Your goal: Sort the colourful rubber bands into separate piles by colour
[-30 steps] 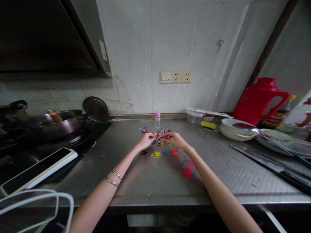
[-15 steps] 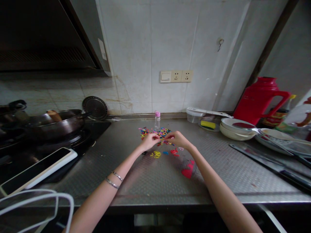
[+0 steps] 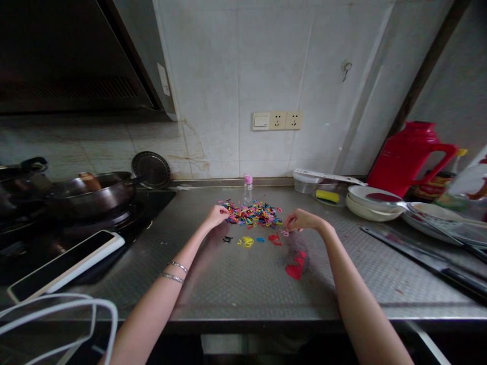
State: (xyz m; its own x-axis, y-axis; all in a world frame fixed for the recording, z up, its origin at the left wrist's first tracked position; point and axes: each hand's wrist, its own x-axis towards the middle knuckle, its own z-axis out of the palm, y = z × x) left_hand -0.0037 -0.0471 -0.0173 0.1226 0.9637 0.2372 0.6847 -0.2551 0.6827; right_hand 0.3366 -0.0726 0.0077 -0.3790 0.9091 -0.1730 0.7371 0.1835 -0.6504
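Note:
A heap of small mixed-colour rubber bands (image 3: 251, 213) lies on the steel counter (image 3: 243, 284), in front of a tiny clear bottle with a pink cap (image 3: 247, 188). Small sorted clusters lie nearer me: black (image 3: 227, 239), yellow (image 3: 247, 242), blue (image 3: 260, 240), red (image 3: 274, 238) and pink (image 3: 284, 232). My left hand (image 3: 216, 215) rests at the heap's left edge, fingers curled on something too small to name. My right hand (image 3: 300, 220) hovers at the heap's right side, just above the pink cluster, fingertips pinched together.
A wok (image 3: 87, 191) sits on the stove at left, a phone (image 3: 64, 263) and white cable (image 3: 57, 309) near the front left. At right stand stacked plates (image 3: 367, 202), a yellow sponge (image 3: 326, 195), a red thermos jug (image 3: 409, 154) and a long knife (image 3: 422, 258).
My hands, which met over the heap's middle, have moved apart: the left to the heap's left edge, the right out to the pink cluster at the right.

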